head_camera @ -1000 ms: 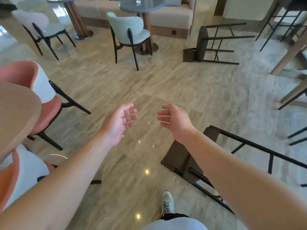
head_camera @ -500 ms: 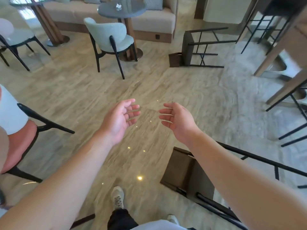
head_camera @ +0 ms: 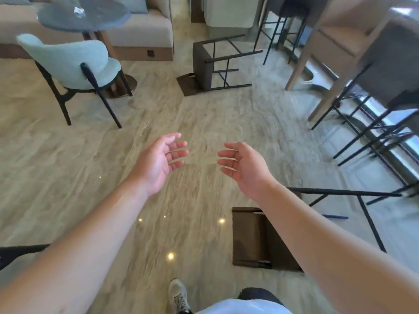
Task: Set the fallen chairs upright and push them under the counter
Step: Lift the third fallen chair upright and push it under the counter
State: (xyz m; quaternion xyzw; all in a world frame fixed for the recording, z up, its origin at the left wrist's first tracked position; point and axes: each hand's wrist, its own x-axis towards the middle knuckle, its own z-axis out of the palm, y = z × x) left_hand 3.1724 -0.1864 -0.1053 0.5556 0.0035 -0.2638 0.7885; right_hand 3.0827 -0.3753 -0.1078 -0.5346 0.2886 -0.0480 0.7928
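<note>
Change since earlier, head view: the view has swung right and forward; the near fallen chair (head_camera: 260, 239) now lies lower and more squarely under the right forearm, the far fallen chair (head_camera: 210, 64) sits nearer the middle of the frame, and the pink chair at the left has gone out of sight. Both hands are in much the same raised pose.
Left hand (head_camera: 158, 162): held out over the floor (head_camera: 68, 168), palm turned inward, fingers relaxed and slightly apart, holding nothing.
Right hand (head_camera: 244, 168): mirrors it, fingers loosely spread, touching nothing.
Near fallen chair: a brown-seated stool on its side just right of the person's shoe (head_camera: 179, 295), its black metal legs (head_camera: 340, 192) pointing right toward the counter (head_camera: 340, 41).
Far fallen chair: also on its side, well ahead, legs pointing right, near the upright stools (head_camera: 374, 132) tucked at the counter.
Handling, judged: thin metal frame and padded seat look stiff and fairly light but top-heavy and awkward; legs may skid on the polished floor.
Where to hold, judged: one hand on the seat edge or backrest, the other on a leg or crossbar, then pivot on the feet.
Nearby: a pale green chair (head_camera: 74, 62) stands by a round table (head_camera: 84, 14).
</note>
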